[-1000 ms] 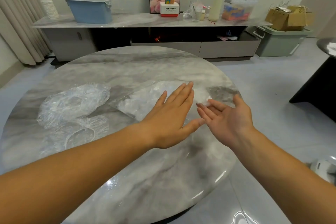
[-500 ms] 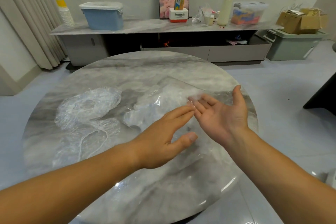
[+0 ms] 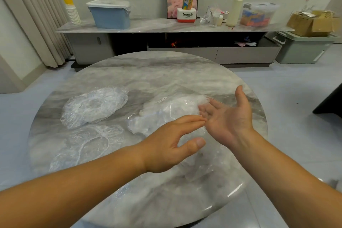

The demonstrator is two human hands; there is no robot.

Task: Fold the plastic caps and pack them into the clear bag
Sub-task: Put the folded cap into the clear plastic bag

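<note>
A clear bag (image 3: 172, 113) with white folded caps inside lies on the round marble table (image 3: 148, 72), right of centre. My left hand (image 3: 172, 144) hovers over the bag's near end, fingers straight, thumb spread, holding nothing. My right hand (image 3: 229, 116) is palm up at the bag's right end; its fingertips lie at or just inside the bag's opening. Two loose plastic caps lie to the left: a puffed one (image 3: 94, 107) farther away and a flatter one (image 3: 83, 146) with a white elastic rim nearer.
Behind the table runs a low sideboard (image 3: 166, 26) with a blue bin (image 3: 109, 15), stacked paper cups (image 3: 72, 11), a cream roll and a clear box. A green crate with a cardboard box stands at the far right. A dark piece of furniture edges in at right.
My left hand has drawn back off the bag toward me and lifted, thumb spreading. My right hand stays palm up at the bag's right end. The camera has shifted so the scene sits farther right.
</note>
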